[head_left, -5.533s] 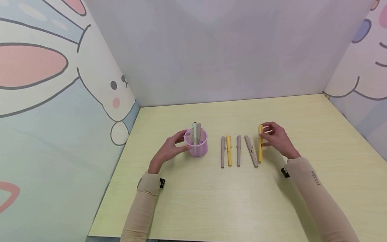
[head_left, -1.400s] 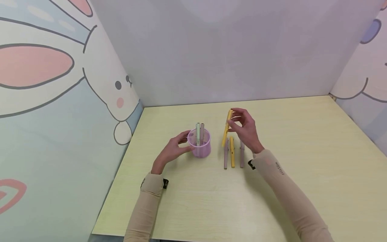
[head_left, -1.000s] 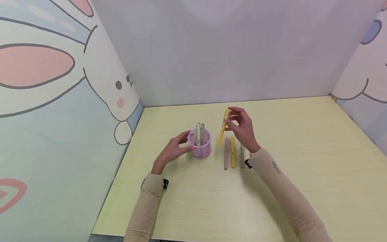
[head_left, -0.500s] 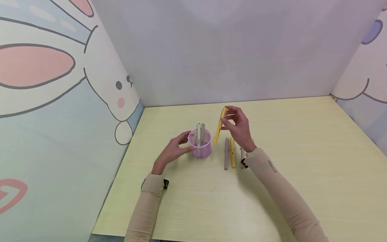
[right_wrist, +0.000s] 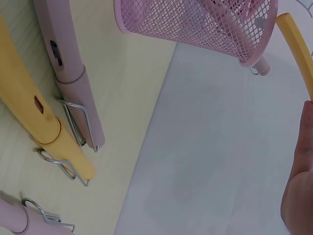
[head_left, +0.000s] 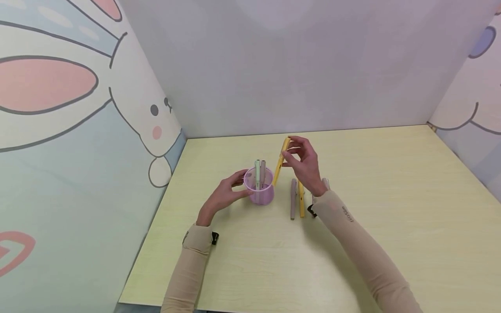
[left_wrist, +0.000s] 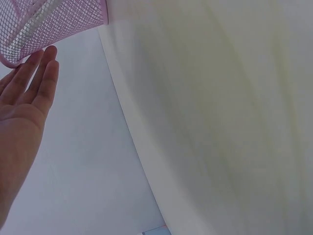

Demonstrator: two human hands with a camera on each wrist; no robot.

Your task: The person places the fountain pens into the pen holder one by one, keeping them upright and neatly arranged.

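My left hand [head_left: 225,193] holds the pink mesh pen cup [head_left: 263,198] from its left side, thumb in front and fingers behind. A pale green pen [head_left: 257,171] and a mauve pen [head_left: 263,169] stand inside the cup. My right hand [head_left: 307,165] pinches a yellow pen [head_left: 281,161] near its upper part. It is tilted, its lower end at the cup's right rim; in the right wrist view the yellow pen's tip [right_wrist: 288,29] is close beside the mesh cup [right_wrist: 195,22]. In the left wrist view, the left hand's fingers [left_wrist: 46,83] touch the cup.
On the table [head_left: 250,269], right of the cup, lie a mauve pen [head_left: 293,200], another yellow pen [head_left: 301,202] and further mauve pens partly hidden under my right wrist. Their metal clips show in the right wrist view. A grey wall [head_left: 282,78] stands behind the table.
Compared with the first frame, the yellow pen has been lifted from the right of the row and carried left. Lately it has moved further left to the cup's rim. The left hand stays at the cup.
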